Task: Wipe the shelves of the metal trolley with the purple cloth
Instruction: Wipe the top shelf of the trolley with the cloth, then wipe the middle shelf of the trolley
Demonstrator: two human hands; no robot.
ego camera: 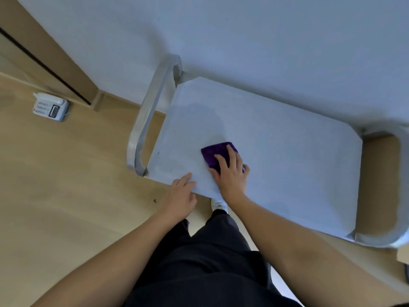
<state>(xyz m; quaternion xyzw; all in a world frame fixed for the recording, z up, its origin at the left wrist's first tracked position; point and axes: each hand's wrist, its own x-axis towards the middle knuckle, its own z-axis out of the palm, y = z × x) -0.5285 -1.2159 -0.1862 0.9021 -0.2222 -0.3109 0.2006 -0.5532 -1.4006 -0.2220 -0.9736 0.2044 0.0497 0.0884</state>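
The metal trolley's top shelf (287,147) is a flat grey sheet seen from above, standing against a white wall. A folded purple cloth (213,152) lies on the shelf near its front left part. My right hand (230,173) presses flat on the cloth, fingers spread over it. My left hand (181,196) rests on the shelf's near edge, fingers on the metal, holding no object. Lower shelves are hidden under the top one.
Curved metal handles rise at the trolley's left end (150,116) and right end (398,185). A white desk phone (51,106) lies on the wooden floor at the left. My dark trousers and a white shoe (219,204) are below the shelf edge.
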